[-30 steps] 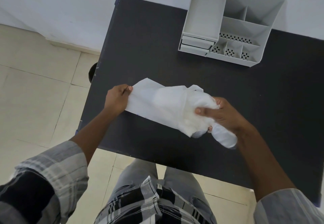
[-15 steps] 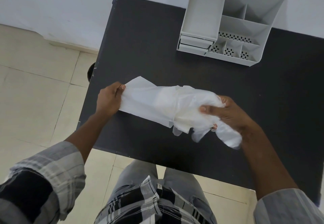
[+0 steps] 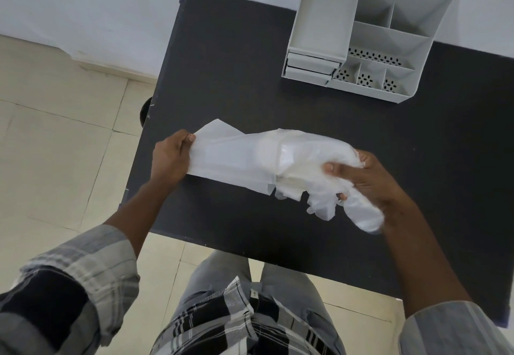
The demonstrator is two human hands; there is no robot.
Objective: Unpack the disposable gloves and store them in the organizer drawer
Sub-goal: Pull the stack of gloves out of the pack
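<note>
A white packet [image 3: 228, 160] is stretched above the front of the black table [image 3: 250, 48]. My left hand [image 3: 169, 157] pinches its left end. My right hand [image 3: 370, 179] grips a bunch of thin clear disposable gloves [image 3: 308, 160] that stick out of the packet's right end; glove fingers dangle below my hand. The grey organizer [image 3: 364, 32] stands at the table's back right, its two small drawers [image 3: 308, 66] shut at its front left.
The organizer has several open compartments, some with perforated floors. A white wall runs behind the table. Tiled floor lies to the left, with a dark round object [image 3: 145, 110] by the table's left edge. My legs are under the near edge.
My hands have drawn apart: the left moved left with the packet end, the right moved right, and more of the gloves now show outside the packet.
</note>
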